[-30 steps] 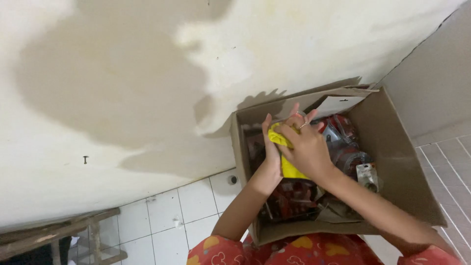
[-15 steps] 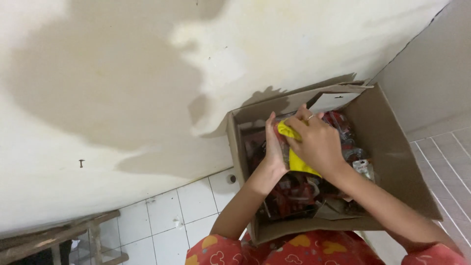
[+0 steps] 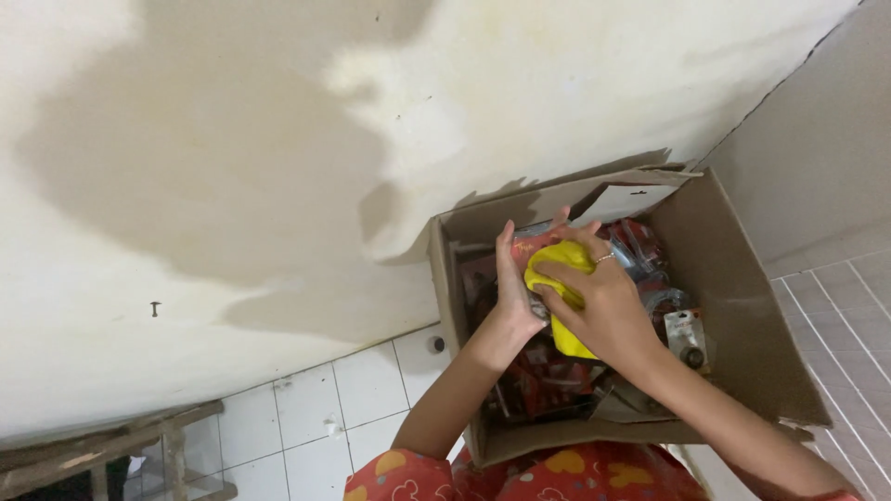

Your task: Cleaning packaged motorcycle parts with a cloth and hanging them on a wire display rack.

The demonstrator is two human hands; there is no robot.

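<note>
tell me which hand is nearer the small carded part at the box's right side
Right. The right hand grips the yellow cloth just left of the carded part; the left hand is farther left, beyond the cloth.

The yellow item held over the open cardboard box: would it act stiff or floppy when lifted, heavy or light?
Probably floppy: the yellow item looks bunched and folds under the right hand. Likely light, since the left hand only steadies it. It seems unlikely to roll.

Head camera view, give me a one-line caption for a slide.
Both hands, left hand and right hand, grip a yellow cloth over an open cardboard box of packaged items.
</note>
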